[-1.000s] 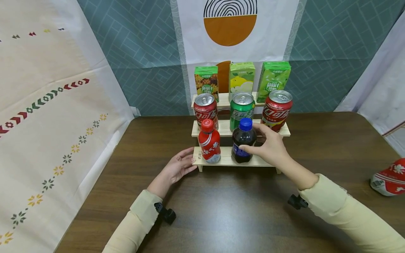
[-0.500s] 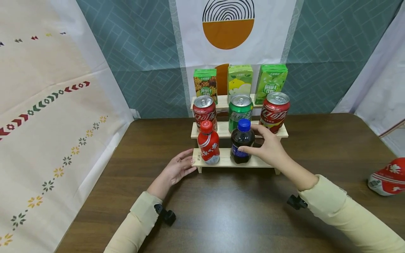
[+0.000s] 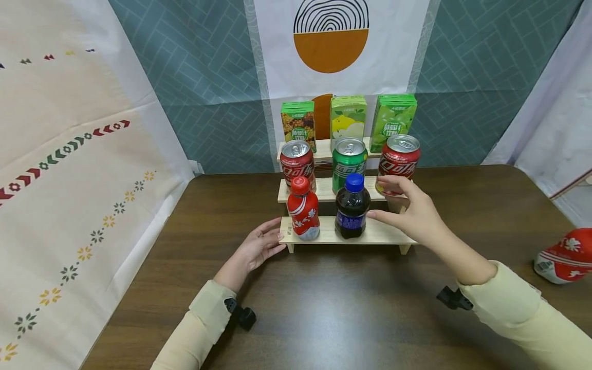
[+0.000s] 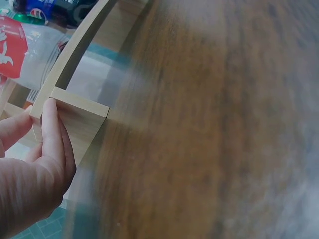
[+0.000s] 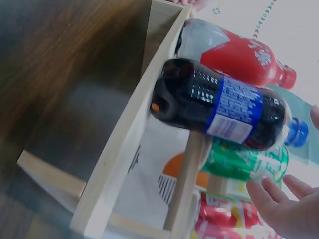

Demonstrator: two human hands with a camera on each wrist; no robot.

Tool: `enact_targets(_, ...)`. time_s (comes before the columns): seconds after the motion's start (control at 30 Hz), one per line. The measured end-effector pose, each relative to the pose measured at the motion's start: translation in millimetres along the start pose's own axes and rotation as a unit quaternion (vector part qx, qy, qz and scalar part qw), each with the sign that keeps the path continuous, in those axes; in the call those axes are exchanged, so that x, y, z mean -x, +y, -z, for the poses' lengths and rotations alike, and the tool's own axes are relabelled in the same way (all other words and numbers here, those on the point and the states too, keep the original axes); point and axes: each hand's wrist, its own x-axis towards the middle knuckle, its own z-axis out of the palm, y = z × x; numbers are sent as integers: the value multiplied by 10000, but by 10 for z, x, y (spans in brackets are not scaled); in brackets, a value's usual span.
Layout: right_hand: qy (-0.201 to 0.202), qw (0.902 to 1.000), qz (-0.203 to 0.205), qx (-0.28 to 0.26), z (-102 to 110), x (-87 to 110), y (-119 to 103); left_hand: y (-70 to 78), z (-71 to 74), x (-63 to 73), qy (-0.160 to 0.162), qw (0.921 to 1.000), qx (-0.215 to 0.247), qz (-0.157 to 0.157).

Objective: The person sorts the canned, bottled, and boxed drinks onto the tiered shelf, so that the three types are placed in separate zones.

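Observation:
A three-tier wooden stand (image 3: 388, 236) bears drinks on every step. My left hand (image 3: 259, 246) pinches the left end of its lowest board, thumb above and fingers along the front and underside in the left wrist view. A dark cola bottle (image 3: 351, 215) with a blue cap and blue label stands upright mid-board. Left of it is a bottle with a red cap and red label (image 3: 303, 211). My right hand (image 3: 413, 213) hovers just right of the cola bottle, thumb and fingers spread with a gap between them; in the right wrist view its fingers (image 5: 259, 191) are apart from the bottle.
On the middle step stand a red can (image 3: 297, 165), a green can (image 3: 349, 162) and another red can (image 3: 399, 154), partly behind my right hand. Juice cartons (image 3: 348, 118) line the top step. Another red-labelled bottle (image 3: 565, 257) lies at the table's right edge.
My right hand has let go of the cola bottle and drawn back to the right, its fingers spreading. The bottle stays on the board. My left hand keeps its hold.

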Motion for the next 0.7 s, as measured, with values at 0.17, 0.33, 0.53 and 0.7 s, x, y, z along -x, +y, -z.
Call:
enact_targets(0.17, 274, 9996, 25, 36, 124, 84, 41, -1, 6, 2, 0, 10000, 1, -6)
enact_targets(0.33, 617, 9980, -47, 145, 249, 159, 87, -3, 7, 6, 19, 10000, 19, 2)
enact_targets(0.53, 1169, 9930, -68, 159, 408, 232, 149, -9, 7, -2, -7, 10000, -2, -2)
enact_targets(0.7, 1520, 9873, -242, 383, 566, 274, 154, -5, 5, -9, -44, 10000, -31, -24)
